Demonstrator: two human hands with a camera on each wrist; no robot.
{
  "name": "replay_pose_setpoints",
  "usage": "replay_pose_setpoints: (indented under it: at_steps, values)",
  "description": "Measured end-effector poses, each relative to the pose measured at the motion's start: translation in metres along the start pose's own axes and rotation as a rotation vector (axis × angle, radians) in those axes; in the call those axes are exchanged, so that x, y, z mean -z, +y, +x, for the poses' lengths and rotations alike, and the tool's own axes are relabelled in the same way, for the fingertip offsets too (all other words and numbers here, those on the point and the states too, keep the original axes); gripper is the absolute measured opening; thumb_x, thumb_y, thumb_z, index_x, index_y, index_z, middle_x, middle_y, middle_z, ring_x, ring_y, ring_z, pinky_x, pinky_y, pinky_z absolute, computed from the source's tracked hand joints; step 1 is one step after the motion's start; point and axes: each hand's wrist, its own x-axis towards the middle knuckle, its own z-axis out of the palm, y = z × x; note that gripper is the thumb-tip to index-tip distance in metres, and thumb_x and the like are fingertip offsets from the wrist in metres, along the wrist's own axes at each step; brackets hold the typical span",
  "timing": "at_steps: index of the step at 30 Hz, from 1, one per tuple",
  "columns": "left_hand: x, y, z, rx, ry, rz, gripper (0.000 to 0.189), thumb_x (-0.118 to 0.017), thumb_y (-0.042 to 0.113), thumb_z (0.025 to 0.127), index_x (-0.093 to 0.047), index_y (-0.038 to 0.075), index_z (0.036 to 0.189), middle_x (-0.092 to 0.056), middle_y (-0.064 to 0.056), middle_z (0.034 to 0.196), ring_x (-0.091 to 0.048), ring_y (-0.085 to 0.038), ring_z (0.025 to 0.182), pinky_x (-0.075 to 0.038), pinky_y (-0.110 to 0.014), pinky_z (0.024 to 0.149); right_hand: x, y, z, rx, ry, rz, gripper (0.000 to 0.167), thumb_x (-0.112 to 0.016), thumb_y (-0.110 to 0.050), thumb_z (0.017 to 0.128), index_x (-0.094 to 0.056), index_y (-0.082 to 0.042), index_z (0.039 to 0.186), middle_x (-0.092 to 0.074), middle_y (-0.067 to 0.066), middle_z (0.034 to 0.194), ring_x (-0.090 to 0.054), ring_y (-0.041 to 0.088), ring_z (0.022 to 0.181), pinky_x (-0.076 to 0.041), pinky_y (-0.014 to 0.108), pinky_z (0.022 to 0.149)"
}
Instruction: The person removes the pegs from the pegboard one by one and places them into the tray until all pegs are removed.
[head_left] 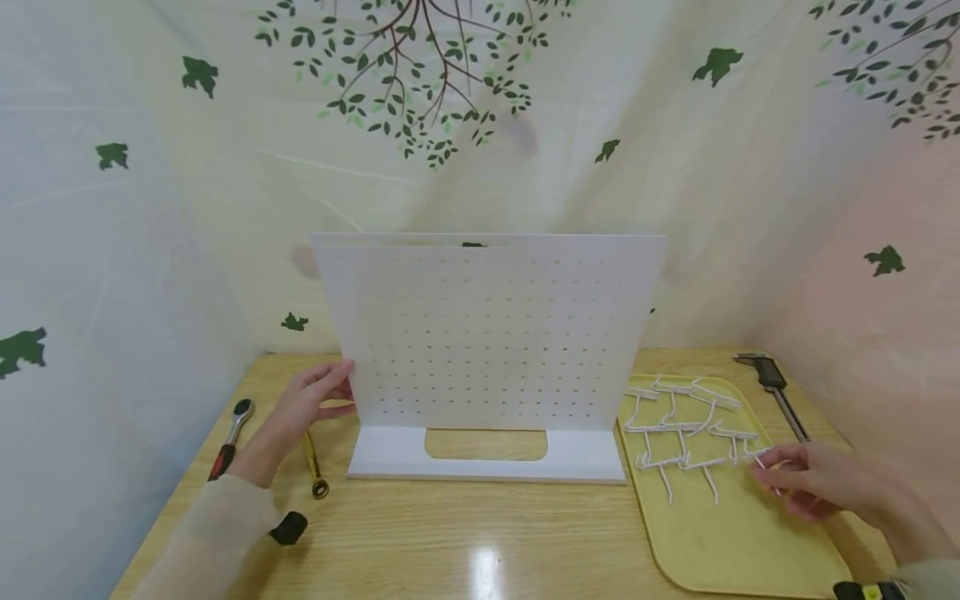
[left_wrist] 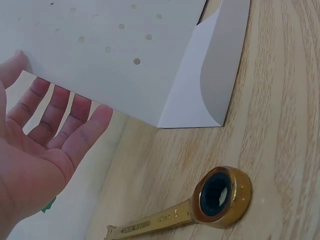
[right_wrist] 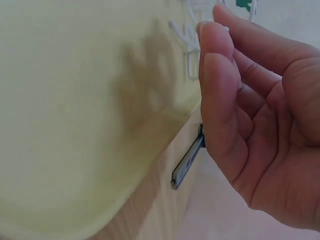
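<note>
A white pegboard stands upright on its white base in the middle of the table. My left hand grips its left edge, the thumb on the front face and the fingers behind. At the right, my right hand pinches a white pegboard hook between thumb and fingertips, over the right side of a yellow tray. In the right wrist view the fingers hide most of that hook. Several more white hooks lie in the tray's far half.
Left of the board lie a ratchet wrench with a red and black handle and a gold ratcheting spanner. A digital caliper lies beyond the tray's right edge. Behind the table hangs a leaf-patterned curtain.
</note>
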Motion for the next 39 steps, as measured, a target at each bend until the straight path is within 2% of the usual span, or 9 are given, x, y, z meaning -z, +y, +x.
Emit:
replay_pose_setpoints:
  at_steps: [6,12,22,27,33,37,39]
  values:
    - [0.003,0.001,0.0,-0.008,-0.023,0.007,0.049,-0.053,0.047,0.105,-0.062,0.002,0.12,-0.063,-0.01,0.107,-0.065,-0.022,0.1,-0.058,-0.043,0.092,-0.005,0.013,0.003,-0.004,-0.021,0.017,0.03,-0.063,-0.022,0.102,-0.061,0.005,0.115,-0.066,0.006,0.076,-0.061,0.01,0.056,-0.055,0.025,0.05]
    - [0.003,0.0,0.004,0.001,-0.036,-0.008,0.049,-0.055,0.047,0.104,-0.062,0.002,0.123,-0.063,-0.01,0.108,-0.065,-0.022,0.1,-0.058,-0.043,0.092,-0.008,0.019,0.002,-0.015,-0.033,0.035,0.025,-0.062,-0.023,0.103,-0.061,0.0,0.113,-0.068,0.005,0.081,-0.064,0.011,0.059,-0.056,0.026,0.052]
    - [0.002,-0.002,0.008,0.01,-0.036,-0.02,0.048,-0.055,0.047,0.104,-0.064,0.004,0.123,-0.065,-0.008,0.108,-0.066,-0.02,0.1,-0.059,-0.04,0.091,-0.007,0.023,-0.005,-0.087,-0.004,0.001,0.026,-0.062,-0.028,0.103,-0.063,-0.003,0.11,-0.067,0.003,0.085,-0.067,0.014,0.065,-0.059,0.032,0.054]
    - [0.002,-0.001,0.008,0.01,-0.037,-0.018,0.047,-0.054,0.046,0.105,-0.063,0.004,0.123,-0.063,-0.007,0.108,-0.065,-0.02,0.1,-0.059,-0.039,0.091,-0.004,0.024,-0.01,-0.064,-0.031,0.024,0.026,-0.059,-0.024,0.105,-0.062,0.0,0.113,-0.068,0.005,0.087,-0.069,0.017,0.07,-0.061,0.034,0.056]
    - [0.003,-0.002,0.007,0.011,-0.035,-0.031,0.042,-0.054,0.045,0.105,-0.064,0.007,0.119,-0.063,-0.006,0.108,-0.066,-0.02,0.099,-0.059,-0.04,0.091,-0.005,0.013,-0.014,-0.073,-0.036,-0.012,0.028,-0.059,-0.024,0.105,-0.062,0.002,0.115,-0.07,0.007,0.094,-0.071,0.026,0.08,-0.062,0.042,0.06]
    - [0.003,-0.004,0.006,0.016,-0.024,-0.046,0.039,-0.056,0.045,0.104,-0.066,0.009,0.115,-0.064,-0.005,0.105,-0.067,-0.02,0.098,-0.059,-0.04,0.09,-0.004,-0.005,-0.013,-0.074,-0.075,-0.032,0.034,-0.058,-0.023,0.105,-0.058,0.005,0.122,-0.071,0.01,0.102,-0.071,0.032,0.088,-0.062,0.047,0.064]
    - [0.003,-0.005,0.006,0.015,-0.017,-0.048,0.04,-0.056,0.045,0.104,-0.067,0.008,0.116,-0.065,-0.005,0.105,-0.067,-0.02,0.098,-0.059,-0.041,0.09,-0.002,-0.016,-0.01,-0.046,-0.105,-0.02,0.036,-0.056,-0.022,0.106,-0.056,0.008,0.126,-0.07,0.013,0.107,-0.07,0.034,0.091,-0.062,0.05,0.066]
